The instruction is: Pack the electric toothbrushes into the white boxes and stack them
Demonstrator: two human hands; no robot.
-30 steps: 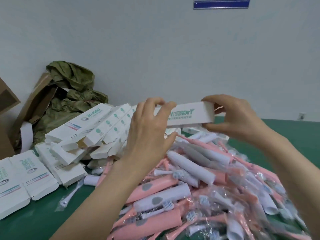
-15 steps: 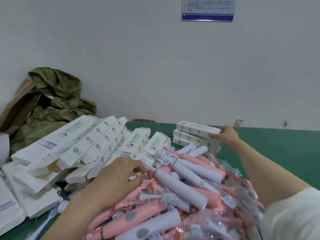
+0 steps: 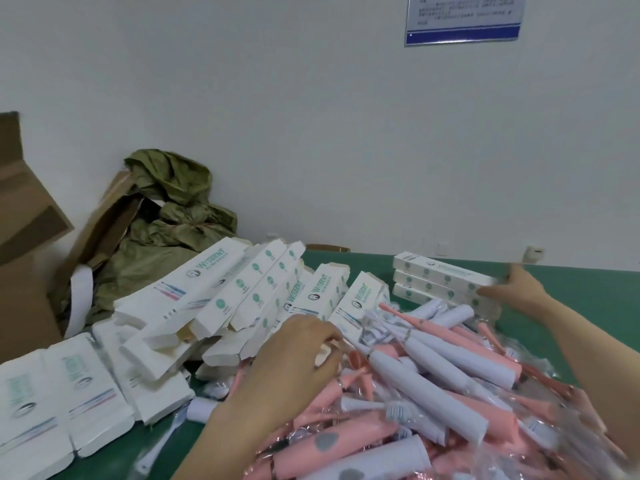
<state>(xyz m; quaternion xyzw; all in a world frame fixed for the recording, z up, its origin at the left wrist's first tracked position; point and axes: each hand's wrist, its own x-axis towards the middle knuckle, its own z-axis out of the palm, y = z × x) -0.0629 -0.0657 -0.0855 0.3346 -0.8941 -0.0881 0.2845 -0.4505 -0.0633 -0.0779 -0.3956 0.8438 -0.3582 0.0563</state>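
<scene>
Left hand [image 3: 298,355] curls into toothbrushes [image 3: 433,375]; right hand [image 3: 519,289] touches stacked boxes [image 3: 440,278].

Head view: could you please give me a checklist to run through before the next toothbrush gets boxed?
1. Stack square: ok, its boxes lie aligned.
2. Right grip off the stack: not ok, it touches the stack's end.
3. Left grip holds a toothbrush: cannot tell, its fingers curl into the pile.
4. Empty boxes near the left grip: ok, right beside it.
5. Toothbrushes left to pack: ok, the pile is large.
</scene>
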